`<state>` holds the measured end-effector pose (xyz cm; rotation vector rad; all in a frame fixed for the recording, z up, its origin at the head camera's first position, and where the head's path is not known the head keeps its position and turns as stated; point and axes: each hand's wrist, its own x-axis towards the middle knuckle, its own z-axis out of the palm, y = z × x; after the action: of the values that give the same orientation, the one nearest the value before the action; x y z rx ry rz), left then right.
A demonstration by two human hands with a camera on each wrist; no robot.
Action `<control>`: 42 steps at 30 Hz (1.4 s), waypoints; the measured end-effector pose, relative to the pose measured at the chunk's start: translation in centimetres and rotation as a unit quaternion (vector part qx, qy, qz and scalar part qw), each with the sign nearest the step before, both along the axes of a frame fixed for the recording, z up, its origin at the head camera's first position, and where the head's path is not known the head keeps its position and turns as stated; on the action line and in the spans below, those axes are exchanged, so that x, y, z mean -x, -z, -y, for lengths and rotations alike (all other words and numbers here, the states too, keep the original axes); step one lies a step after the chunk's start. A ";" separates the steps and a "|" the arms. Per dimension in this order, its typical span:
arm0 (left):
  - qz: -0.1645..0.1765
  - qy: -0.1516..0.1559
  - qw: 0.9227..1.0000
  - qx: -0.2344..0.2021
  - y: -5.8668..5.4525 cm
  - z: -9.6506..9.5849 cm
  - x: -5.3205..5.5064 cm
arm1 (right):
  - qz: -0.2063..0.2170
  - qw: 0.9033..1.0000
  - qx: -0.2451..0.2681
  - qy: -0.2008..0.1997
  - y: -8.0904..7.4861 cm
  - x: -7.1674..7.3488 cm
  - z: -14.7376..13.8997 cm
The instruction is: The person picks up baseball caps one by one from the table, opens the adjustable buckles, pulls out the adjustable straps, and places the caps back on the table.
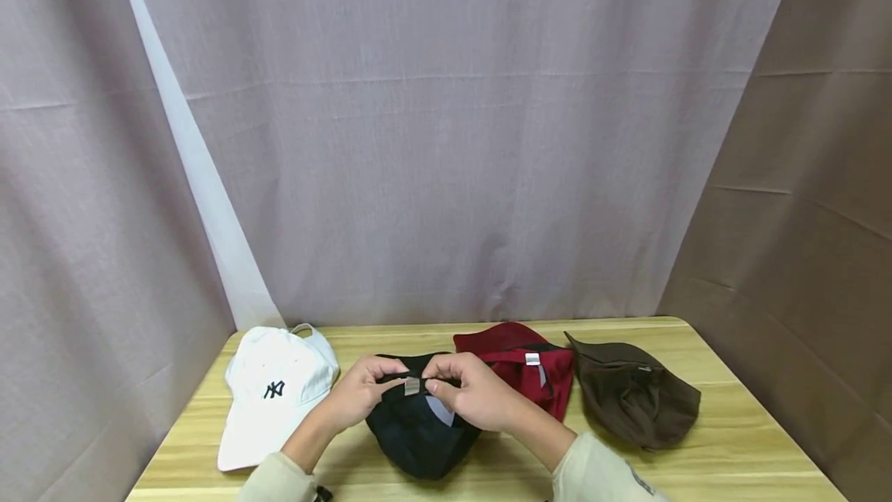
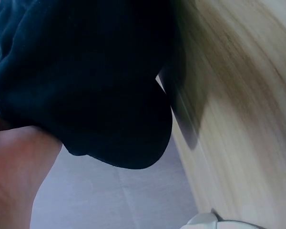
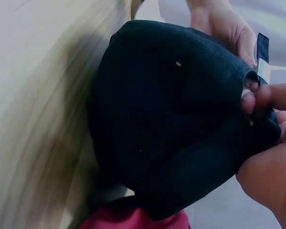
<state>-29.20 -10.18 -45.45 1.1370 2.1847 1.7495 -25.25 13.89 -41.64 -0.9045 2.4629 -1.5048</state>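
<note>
A black cap [image 1: 427, 452] is held between both hands over the near middle of the table. My left hand [image 1: 355, 395] pinches its edge, just left of a small grey piece [image 1: 412, 386] on the band. On the other side of that piece, my right hand [image 1: 481, 395] pinches the band between thumb and fingers. A strap end [image 3: 262, 46] sticks out past the fingers in the right wrist view. The left wrist view is mostly filled by the dark cloth of the cap [image 2: 86, 86], which hides the left fingertips.
To the left lies a white cap [image 1: 268, 390] with a dark NY logo. A dark red cap [image 1: 512, 339] sits behind and right of the black one, partly covered by the right hand. Farther right is a brown cap [image 1: 634, 401]. Grey curtains [image 1: 446, 177] surround the wooden table [image 1: 753, 459].
</note>
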 end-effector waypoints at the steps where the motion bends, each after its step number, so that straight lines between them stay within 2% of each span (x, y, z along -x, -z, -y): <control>1: 0.000 0.001 1.000 -0.001 0.0 0.0 -0.1 | -0.011 1.000 -0.010 0.004 0.0 -0.1 0.0; 6: -0.013 0.010 1.000 0.001 -0.2 -0.1 -0.3 | -0.052 0.997 -0.051 0.015 -0.3 -0.5 0.2; 12: -0.014 0.014 1.000 0.013 -0.4 -0.2 -0.3 | -0.031 0.998 -0.059 0.006 -0.7 -0.6 0.1; 22: -0.027 0.009 0.999 0.016 -0.1 -0.1 -0.2 | -0.001 1.000 -0.026 -0.013 -0.5 -0.6 0.1; 31: -0.034 0.019 0.999 0.011 0.0 0.0 -0.2 | -0.002 1.000 -0.009 -0.021 -0.3 -0.6 0.0; 42: -0.011 0.031 0.999 0.000 0.1 0.1 -0.1 | -0.020 0.999 -0.034 -0.025 -0.5 -0.4 -0.6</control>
<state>-29.08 -10.25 -45.52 1.2157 2.1376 1.7189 -24.81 14.53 -41.11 -0.9868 2.4827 -1.3908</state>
